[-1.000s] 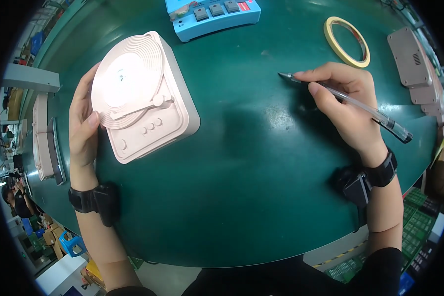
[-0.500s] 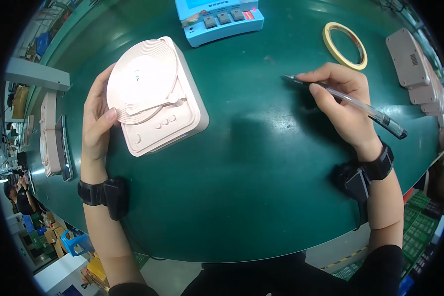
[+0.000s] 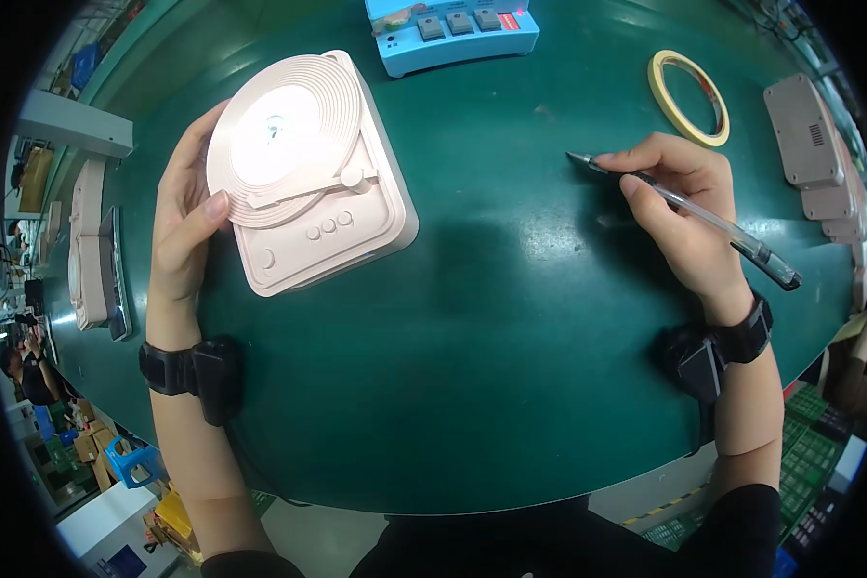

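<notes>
Head view has a pale pink turntable-shaped device (image 3: 328,232) over the green table (image 3: 433,385), its disc glowing white, and the left hand (image 3: 181,217) grips the device's left side, thumb on the disc's edge, fingers partly hidden behind. Well to the device's right, the right hand (image 3: 686,241) pinches a clear pen (image 3: 705,215) between thumb and fingers, its tip toward the device. Beyond the device, rightward, stands a blue switch box (image 3: 458,52); farther right of it lies a yellow tape roll (image 3: 657,89).

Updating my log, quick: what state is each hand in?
Left hand: gripping the pale pink turntable-shaped device by its left side.
Right hand: closed around a clear pen.
</notes>
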Demonstrator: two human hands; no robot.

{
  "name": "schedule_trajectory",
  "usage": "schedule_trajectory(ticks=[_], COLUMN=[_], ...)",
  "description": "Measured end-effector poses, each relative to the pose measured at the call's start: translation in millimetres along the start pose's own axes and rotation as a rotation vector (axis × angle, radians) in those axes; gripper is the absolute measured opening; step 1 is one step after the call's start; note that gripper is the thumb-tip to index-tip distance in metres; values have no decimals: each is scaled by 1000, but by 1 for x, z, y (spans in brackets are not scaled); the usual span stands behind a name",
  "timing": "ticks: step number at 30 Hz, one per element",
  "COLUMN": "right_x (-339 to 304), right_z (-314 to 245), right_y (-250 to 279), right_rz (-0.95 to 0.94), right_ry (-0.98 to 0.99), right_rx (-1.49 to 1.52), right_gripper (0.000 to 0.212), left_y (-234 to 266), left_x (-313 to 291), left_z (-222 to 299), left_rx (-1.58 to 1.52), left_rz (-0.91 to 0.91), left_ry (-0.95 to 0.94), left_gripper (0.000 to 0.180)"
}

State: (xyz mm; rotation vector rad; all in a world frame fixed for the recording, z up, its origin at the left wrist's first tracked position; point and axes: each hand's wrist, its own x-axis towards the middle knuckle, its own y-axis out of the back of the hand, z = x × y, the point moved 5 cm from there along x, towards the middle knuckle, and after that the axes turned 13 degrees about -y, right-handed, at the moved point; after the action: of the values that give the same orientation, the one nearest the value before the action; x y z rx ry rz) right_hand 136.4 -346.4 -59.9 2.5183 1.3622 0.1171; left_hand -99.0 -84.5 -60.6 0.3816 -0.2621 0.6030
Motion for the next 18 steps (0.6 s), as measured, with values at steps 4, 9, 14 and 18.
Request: schedule_trajectory(ticks=[4, 9, 14, 18], right_x=[-1, -3, -2, -3], right_z=[1, -2, -1, 0], right_y=[3, 4, 5, 4], right_rz=[-15, -67, -41, -101], right_ry=[-11, -35, -16, -21], right_rx=[-19, -67, -119, -79], right_gripper=[16, 13, 13, 14], left_y=[-1, 0, -1, -2], left_x=[0, 0, 0, 1], left_z=[1, 1, 1, 2], left_rx=[7, -10, -5, -17], left_rz=[7, -9, -14, -20], left_ry=[-14, -13, -15, -21], left_gripper=[84, 83, 83, 83])
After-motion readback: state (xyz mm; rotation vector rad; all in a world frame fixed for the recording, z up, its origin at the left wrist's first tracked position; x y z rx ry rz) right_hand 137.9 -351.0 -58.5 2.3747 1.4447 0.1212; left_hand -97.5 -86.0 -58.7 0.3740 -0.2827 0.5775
